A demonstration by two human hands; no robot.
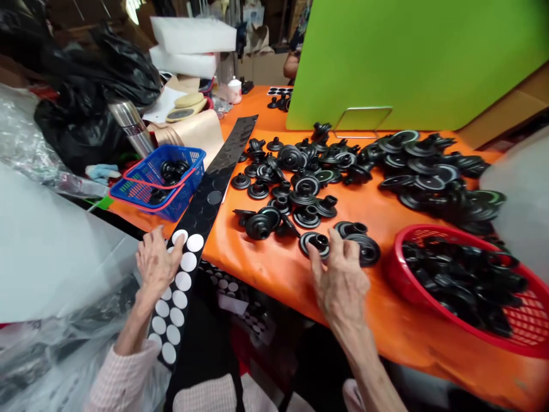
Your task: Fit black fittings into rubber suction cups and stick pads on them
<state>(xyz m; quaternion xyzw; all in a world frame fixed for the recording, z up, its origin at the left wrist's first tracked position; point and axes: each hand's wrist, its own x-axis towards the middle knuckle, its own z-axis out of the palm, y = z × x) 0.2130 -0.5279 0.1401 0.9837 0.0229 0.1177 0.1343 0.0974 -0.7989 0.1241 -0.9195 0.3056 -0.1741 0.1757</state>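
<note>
The right hand [341, 280] pinches a black rubber cap [318, 243] lying on the near part of the orange table [274, 269], fingers curled on its rim. The left hand [156, 263] rests loosely spread on the black sticker strip [214, 189], where about 10 white rounds at its near end look already emptied. The red basket [525, 337] at right is partly filled; many loose caps [300, 183] remain farther back. Open room lies along the table's near edge.
</note>
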